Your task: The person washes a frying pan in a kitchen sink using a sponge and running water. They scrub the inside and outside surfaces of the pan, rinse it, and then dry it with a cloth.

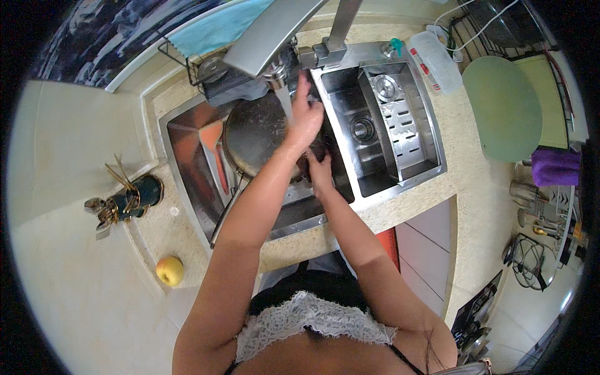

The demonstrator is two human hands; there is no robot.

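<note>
My left hand point(307, 115) is under the faucet point(276, 77), where running water point(284, 101) falls by its wrist. Its fingers point away from me and I see nothing held in them. Lower down, my right hand point(320, 169) reaches into the left sink basin point(293, 213), beside the edge of a large dark pan point(255, 133). Its fingertips are partly hidden against dark surfaces, so whether they grip anything is unclear. The pan's long handle point(226, 215) slants over the basin's front rim. Left of the pan lies a spatula point(217, 154) with an orange head.
The right basin point(363, 159) holds a slotted steel tray point(403, 126). A wire rack point(192, 70) stands behind the sink. Left on the counter are a dark utensil holder point(145, 192) and a yellow apple point(169, 271). A green board point(501, 108) and a purple cloth point(556, 167) are at right.
</note>
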